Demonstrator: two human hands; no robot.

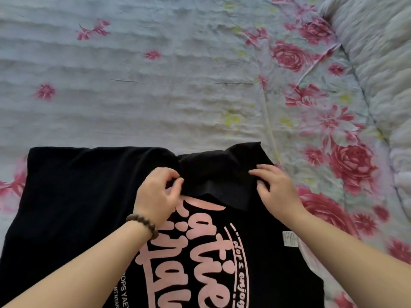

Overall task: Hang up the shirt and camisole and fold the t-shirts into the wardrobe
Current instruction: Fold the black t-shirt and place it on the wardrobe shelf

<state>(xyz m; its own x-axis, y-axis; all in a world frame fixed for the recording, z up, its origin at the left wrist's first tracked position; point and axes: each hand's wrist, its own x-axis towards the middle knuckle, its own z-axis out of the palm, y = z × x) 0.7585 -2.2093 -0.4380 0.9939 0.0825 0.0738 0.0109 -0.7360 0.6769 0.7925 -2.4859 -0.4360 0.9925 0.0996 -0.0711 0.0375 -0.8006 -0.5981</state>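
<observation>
A black t-shirt [73, 207] with a round pink print lies flat on the bed in the lower half of the view. A sleeve [220, 176] is folded over onto its body at the top right. My left hand [159, 194], with a bead bracelet at the wrist, pinches the left edge of that folded sleeve. My right hand [277, 191] holds the sleeve's right edge, thumb tucked under the cloth and fingers lying on top. A white care label [289, 239] shows at the shirt's right side. No other garment and no wardrobe are in view.
The bed sheet [155, 90] is pale with pink roses, thicker with flowers to the right. A fluffy white-grey blanket [378, 52] lies bunched along the right edge. Open sheet stretches beyond the shirt.
</observation>
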